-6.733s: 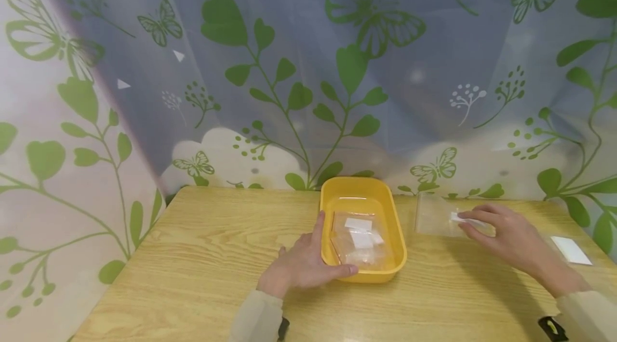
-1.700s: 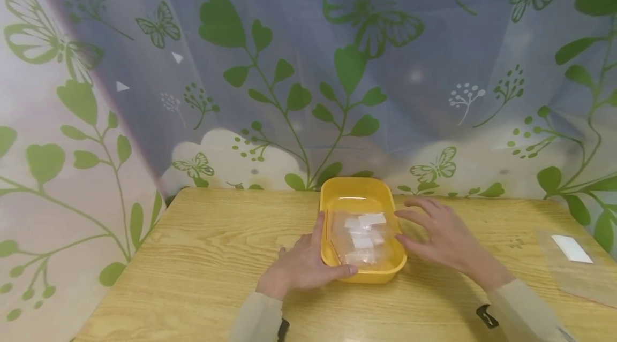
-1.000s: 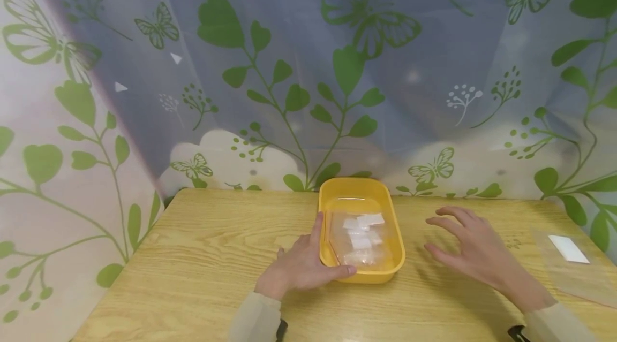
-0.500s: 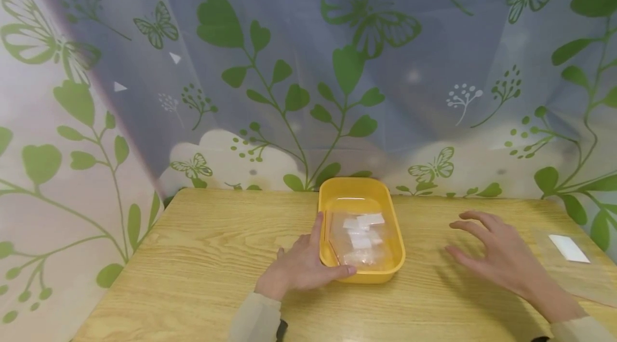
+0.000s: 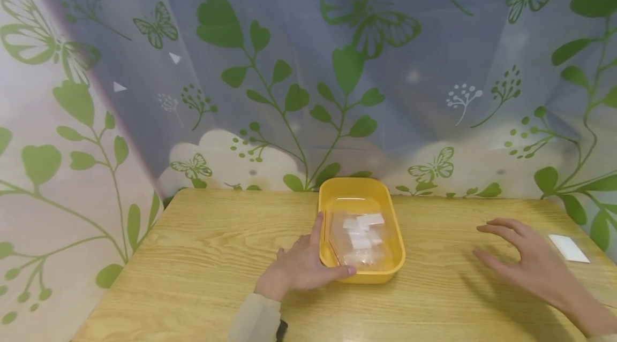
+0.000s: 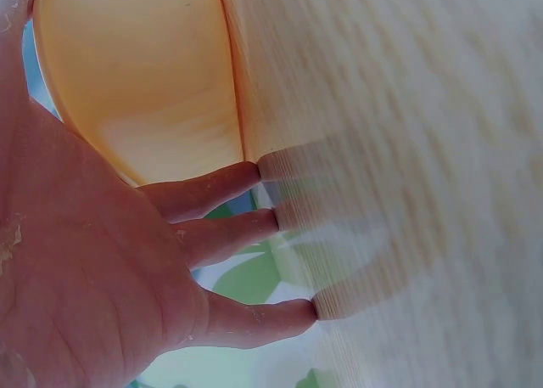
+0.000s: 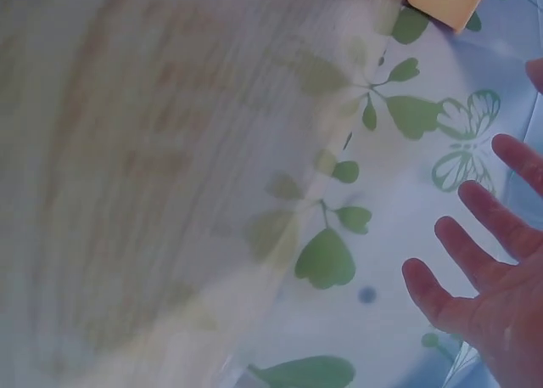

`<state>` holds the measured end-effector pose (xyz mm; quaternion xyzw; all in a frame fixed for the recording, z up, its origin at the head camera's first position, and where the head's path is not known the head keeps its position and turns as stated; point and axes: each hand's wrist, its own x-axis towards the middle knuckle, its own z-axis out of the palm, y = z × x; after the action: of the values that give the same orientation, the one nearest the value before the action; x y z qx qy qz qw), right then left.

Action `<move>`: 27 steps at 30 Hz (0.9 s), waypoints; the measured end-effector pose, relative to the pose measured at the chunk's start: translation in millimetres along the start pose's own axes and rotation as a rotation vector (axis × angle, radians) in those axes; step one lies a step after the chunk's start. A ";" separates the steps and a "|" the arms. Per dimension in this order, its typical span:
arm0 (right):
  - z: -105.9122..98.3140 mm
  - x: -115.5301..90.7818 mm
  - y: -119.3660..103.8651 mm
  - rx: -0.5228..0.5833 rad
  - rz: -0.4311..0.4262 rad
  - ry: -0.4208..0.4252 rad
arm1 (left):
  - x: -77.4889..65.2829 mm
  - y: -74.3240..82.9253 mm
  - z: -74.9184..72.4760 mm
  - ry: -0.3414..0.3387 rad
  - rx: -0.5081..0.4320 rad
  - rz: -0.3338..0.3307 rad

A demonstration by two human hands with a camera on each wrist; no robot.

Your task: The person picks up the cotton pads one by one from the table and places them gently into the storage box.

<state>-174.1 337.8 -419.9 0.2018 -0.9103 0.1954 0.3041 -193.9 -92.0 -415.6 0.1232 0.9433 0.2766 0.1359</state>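
A yellow plastic bin [image 5: 356, 192] stands on the table with several clear plastic bags [image 5: 359, 240] bearing white labels in it. My left hand [image 5: 299, 267] rests against the bin's near left corner, thumb on the front rim and index finger along the left side. In the left wrist view, three straight fingers touch the tabletop [image 6: 407, 108] beside the bin. My right hand [image 5: 525, 261] hovers over the right of the table, fingers spread and holding nothing. Just beyond it lies another clear bag with a white label [image 5: 569, 248], partly hidden by the hand.
The wood-grain table [image 5: 217, 245] ends at the back against a curtain [image 5: 289, 90] printed with leaves and butterflies. A second, paler stretch of printed cloth [image 5: 72, 171] hangs along the left side.
A bag at the right was pinched by my right hand earlier; by later frames it is gone from there, with another label in the bin. My right hand has since moved right, toward the remaining bag.
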 end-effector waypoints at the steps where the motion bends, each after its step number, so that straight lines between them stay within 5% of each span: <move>1: -2.1 -2.1 0.8 0.014 0.026 -0.006 | 0.1 -0.1 0.2 -0.001 0.000 0.000; 17: -27.9 -33.1 39.1 0.010 0.327 -0.171 | -1.7 1.2 -0.3 -0.002 -0.001 -0.005; 27: -27.9 -59.1 74.7 -0.003 0.341 -0.001 | -0.8 0.9 -0.9 0.001 -0.023 0.005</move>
<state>-153.8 428.7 -454.1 0.0442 -0.9317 0.2425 0.2666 -193.3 -91.9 -414.3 0.1237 0.9398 0.2878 0.1364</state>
